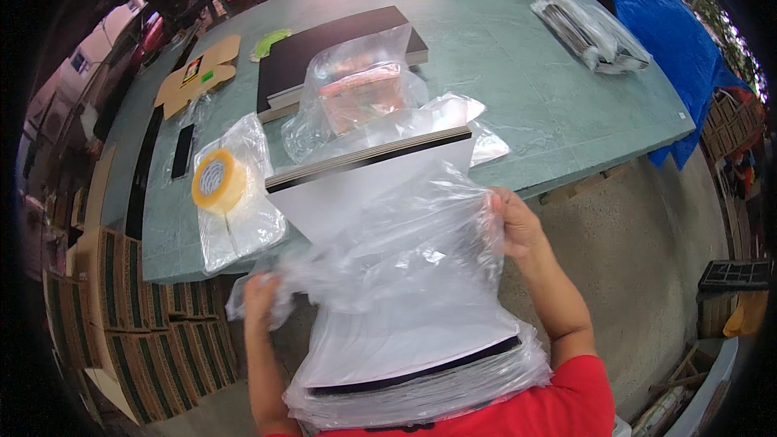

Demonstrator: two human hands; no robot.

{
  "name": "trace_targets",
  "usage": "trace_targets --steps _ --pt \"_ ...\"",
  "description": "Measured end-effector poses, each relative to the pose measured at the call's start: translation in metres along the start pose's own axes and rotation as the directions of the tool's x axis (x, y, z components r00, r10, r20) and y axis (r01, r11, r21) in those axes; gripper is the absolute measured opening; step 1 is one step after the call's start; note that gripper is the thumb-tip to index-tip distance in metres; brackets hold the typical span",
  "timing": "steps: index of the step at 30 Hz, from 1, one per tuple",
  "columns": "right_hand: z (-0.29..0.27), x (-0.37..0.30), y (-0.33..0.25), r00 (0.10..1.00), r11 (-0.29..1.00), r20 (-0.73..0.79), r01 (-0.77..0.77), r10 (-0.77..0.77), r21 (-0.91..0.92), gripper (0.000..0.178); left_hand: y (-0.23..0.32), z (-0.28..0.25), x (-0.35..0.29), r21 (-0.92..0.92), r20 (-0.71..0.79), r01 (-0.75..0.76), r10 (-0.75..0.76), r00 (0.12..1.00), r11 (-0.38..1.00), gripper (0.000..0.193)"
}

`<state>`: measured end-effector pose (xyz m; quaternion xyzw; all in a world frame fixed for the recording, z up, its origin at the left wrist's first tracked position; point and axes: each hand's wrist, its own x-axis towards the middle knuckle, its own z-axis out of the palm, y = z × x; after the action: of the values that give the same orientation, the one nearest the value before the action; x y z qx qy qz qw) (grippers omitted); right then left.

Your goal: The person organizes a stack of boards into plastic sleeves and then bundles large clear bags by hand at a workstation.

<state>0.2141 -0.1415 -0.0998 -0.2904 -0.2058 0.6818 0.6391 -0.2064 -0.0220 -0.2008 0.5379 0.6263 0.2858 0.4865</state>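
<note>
A thick stack of flat boards [348,198], white on the face toward me with a dark band along its far edge, stretches from the table edge to my body. Clear plastic bag film [413,267] wraps its middle and near part, bunched in folds. On the right, my right hand [518,225] is closed on the edge of the film. My left hand [261,295] is closed on gathered film at the left; it is slightly blurred. Just beyond the boards, another clear plastic bag [356,89] with reddish contents rests against a black-covered stack [332,44].
On the green table [502,48] lie a tape roll [218,180] on folded plastic bags [243,235], a dark phone-like slab [183,151], a cardboard piece [202,73] and a plastic-wrapped bundle [591,32]. Blue tarp [664,32] hangs at right; cardboard stacks [154,332] stand lower left.
</note>
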Motion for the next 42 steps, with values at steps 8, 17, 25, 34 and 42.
trace_targets --steps 8,17,25,34,42 --pt "0.041 0.027 0.041 0.977 0.934 0.123 -0.123 0.173 -0.335 0.019 0.128 0.050 -0.044 -0.208 -0.190 -0.392 0.356 0.915 0.896 0.014" --pt "0.049 0.026 0.041 0.983 0.995 0.156 -0.102 0.101 -0.003 0.020 0.144 0.059 -0.041 -0.005 0.189 -0.304 0.300 0.935 0.953 0.011" --pt "0.095 0.013 0.030 0.883 0.672 0.399 0.453 -0.248 -0.586 0.017 0.193 0.098 -0.094 0.170 0.654 -0.760 0.506 0.563 0.627 0.025" --pt "0.051 0.034 0.021 0.895 0.981 0.403 -0.186 0.191 -0.053 0.022 0.184 0.095 -0.058 -0.242 0.591 -0.284 0.373 0.715 0.928 0.013" --pt "0.038 0.022 0.013 0.797 0.884 0.564 0.084 0.218 -0.459 0.039 0.202 0.070 -0.043 -0.160 0.957 -0.472 0.254 0.142 0.867 0.020"
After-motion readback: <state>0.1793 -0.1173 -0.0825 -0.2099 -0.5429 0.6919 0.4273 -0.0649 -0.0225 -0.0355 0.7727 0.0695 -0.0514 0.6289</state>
